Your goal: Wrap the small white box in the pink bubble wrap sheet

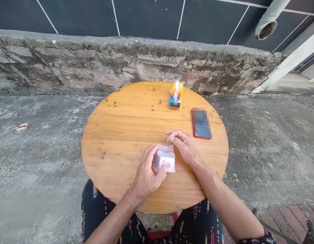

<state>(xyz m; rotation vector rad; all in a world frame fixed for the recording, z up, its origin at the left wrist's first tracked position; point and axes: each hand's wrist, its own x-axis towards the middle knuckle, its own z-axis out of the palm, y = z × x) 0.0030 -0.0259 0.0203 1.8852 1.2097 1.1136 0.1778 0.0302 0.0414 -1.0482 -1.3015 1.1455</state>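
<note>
A small white box-shaped package in cloudy, translucent wrapping lies on the round wooden table. My left hand grips it from the left, with the thumb across its near face and the fingers along its far left edge. A flap of the wrapping sticks out at the package's far side. Just beyond the far right corner is my right hand, thumb and forefinger pinched together. What lies between those fingertips, if anything, is too small to make out.
A yellow and blue tape dispenser stands near the table's far edge. To the right lies a phone with a red case. Behind the table runs a rough stone wall base; a crumpled packet is on the concrete floor at left.
</note>
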